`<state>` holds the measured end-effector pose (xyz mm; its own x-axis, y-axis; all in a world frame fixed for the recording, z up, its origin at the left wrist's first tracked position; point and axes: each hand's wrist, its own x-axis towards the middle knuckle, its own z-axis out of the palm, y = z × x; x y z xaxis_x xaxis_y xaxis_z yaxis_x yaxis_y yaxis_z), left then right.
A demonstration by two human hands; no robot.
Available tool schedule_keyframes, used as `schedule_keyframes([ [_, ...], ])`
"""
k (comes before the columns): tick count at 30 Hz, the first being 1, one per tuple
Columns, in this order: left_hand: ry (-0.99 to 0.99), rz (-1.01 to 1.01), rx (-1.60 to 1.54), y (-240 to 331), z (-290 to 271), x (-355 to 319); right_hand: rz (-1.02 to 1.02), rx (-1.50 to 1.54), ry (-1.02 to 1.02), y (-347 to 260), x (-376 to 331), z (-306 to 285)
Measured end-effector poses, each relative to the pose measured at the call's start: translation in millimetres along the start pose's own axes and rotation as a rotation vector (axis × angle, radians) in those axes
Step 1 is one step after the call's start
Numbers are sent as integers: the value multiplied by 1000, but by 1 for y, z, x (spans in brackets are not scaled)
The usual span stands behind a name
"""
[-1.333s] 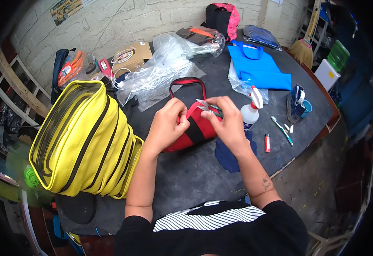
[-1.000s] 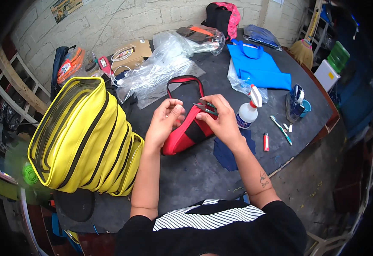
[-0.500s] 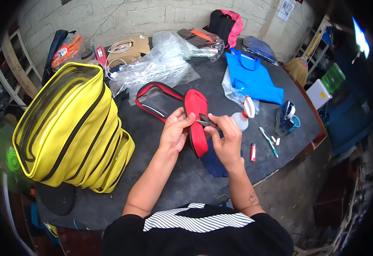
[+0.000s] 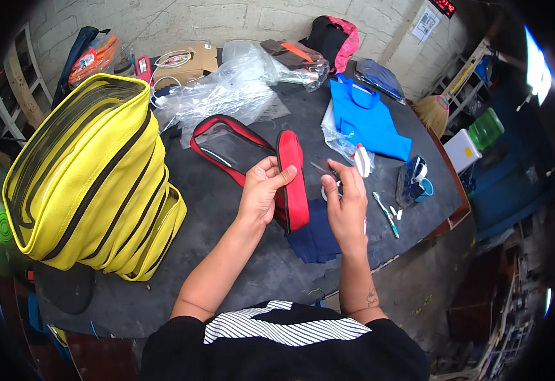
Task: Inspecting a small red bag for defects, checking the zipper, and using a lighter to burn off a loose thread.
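My left hand [image 4: 262, 191] grips a red pouch [image 4: 296, 184] with dark edging, thumb pressed on its near side. Joined to the pouch, a red-rimmed flap with a clear window [image 4: 223, 149] spreads out to the left. My right hand [image 4: 348, 206] is raised just right of the pouch, apart from it. From its fingers sticks out a small pair of dark thread snips [image 4: 318, 166], blurred and partly hidden. A navy cloth [image 4: 315, 235] lies on the table under the hands. Behind my right hand stands a spray bottle [image 4: 362, 162] with a white and red head.
A large yellow bag [image 4: 99, 184] stands at left on the dark table [image 4: 226, 279]. Clear plastic wrap [image 4: 226, 95], a cardboard box [image 4: 195, 60] and a black-pink bag [image 4: 334, 41] lie at the back. A blue tote [image 4: 369, 117], toothbrush [image 4: 386, 214] and blue cup [image 4: 425, 188] are at right.
My right hand has drawn the snips away from the red pouch to the right, its thumb and fingers now wider. The pouch is turned more edge-on in my left hand. The view has shifted slightly.
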<state>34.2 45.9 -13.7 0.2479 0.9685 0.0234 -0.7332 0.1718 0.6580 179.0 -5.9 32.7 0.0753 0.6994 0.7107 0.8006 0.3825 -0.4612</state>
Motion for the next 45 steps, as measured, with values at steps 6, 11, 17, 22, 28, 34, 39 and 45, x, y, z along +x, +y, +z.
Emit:
schedule_keyframes([
  [6, -68, -34, -5, -9, 2, -1, -125, -237, -61, -19, 21, -22],
  [11, -49, -37, 24, -10, 6, -4, -325, -392, -33, -19, 39, -21],
  [17, -41, -36, 14, -11, 7, -6, -438, -514, -91, -23, 42, -20],
  [22, -24, -4, -28, -5, 1, -4, -507, -532, -239, -37, 24, -31],
  [28, -50, -20, 1, -1, 4, -7, -466, -480, -129, -29, 32, -30],
  [34, -65, -26, 7, -7, 2, -8, -462, -498, -155, -29, 30, -26],
  [39, -50, 16, -6, -5, 4, -10, -312, -439, -205, -30, 21, -39],
  [45, 13, 235, 99, -45, 8, -18, -25, -381, -95, 3, -24, -29],
])
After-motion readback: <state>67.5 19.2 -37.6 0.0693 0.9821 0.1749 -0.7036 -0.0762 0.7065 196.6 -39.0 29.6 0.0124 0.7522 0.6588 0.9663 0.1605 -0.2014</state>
